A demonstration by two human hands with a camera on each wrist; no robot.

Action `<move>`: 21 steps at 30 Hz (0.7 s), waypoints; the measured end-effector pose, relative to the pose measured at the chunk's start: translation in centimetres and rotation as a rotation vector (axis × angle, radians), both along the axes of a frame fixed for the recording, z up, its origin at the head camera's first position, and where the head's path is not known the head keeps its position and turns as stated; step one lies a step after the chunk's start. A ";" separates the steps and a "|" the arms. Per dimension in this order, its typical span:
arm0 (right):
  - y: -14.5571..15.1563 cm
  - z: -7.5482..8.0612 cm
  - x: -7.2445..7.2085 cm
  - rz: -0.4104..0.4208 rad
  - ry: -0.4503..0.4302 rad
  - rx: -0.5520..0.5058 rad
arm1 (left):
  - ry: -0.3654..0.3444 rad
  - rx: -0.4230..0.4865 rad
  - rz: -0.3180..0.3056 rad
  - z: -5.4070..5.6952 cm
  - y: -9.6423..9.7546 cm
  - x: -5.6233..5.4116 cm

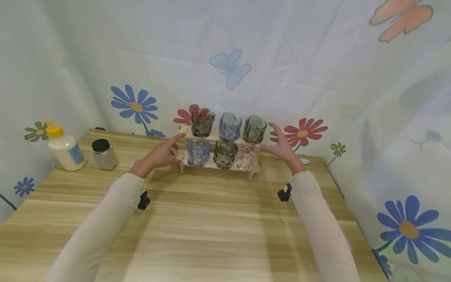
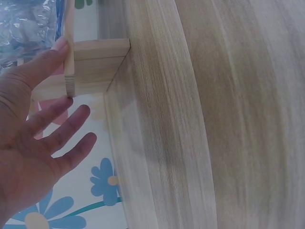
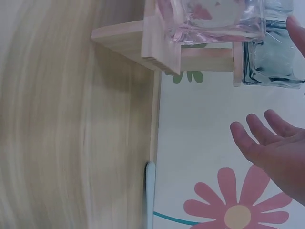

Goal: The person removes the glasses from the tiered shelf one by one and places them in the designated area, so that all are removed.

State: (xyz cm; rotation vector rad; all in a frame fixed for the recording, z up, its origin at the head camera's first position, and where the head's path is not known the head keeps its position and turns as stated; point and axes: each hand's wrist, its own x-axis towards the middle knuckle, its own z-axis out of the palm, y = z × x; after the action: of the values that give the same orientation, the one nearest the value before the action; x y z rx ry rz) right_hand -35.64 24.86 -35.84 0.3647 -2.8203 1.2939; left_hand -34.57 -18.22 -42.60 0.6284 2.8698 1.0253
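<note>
A two-tier wooden rack (image 1: pixel 255 167) stands at the back of the table. On its upper tier are a dark grey glass (image 1: pixel 202 124), a blue glass (image 1: pixel 230 127) and a grey-green glass (image 1: pixel 255 130). The lower tier bears a bluish glass (image 1: pixel 198 153), a dark smoky glass (image 1: pixel 224 155) and a pink glass (image 1: pixel 245 157). My left hand (image 1: pixel 160 154) is at the rack's left end, thumb and index fingertip at the board's corner (image 2: pixel 70 76), other fingers spread. Around the right end, my right hand (image 1: pixel 283 147) has its fingers apart, thumb near the glasses.
At the table's left stand a glue bottle (image 1: pixel 68 150) with a yellow cap and a black-lidded jar (image 1: pixel 105 156). A pale blue flat object (image 3: pixel 150 195) lies by the back edge, right of the rack. Behind the table hangs a flowered curtain (image 1: pixel 169 58).
</note>
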 end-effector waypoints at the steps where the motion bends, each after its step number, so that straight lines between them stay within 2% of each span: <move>1: -0.1 0.1 -0.2 0.001 -0.011 -0.012 | -0.003 -0.002 0.004 0.0 0.0 0.0; 6: -0.8 0.6 -0.7 0.014 -0.035 -0.020 | -0.003 -0.007 0.012 0.0 0.0 0.0; 21: -2.7 1.7 -2.2 0.055 0.008 0.073 | 0.005 -0.008 0.015 -0.1 0.2 0.1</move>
State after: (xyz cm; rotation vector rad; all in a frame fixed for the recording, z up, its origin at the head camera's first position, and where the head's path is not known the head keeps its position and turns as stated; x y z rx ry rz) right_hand -37.87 22.18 -34.14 0.4520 -2.8769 1.1978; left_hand -34.43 -18.06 -42.73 0.6098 2.8858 1.0150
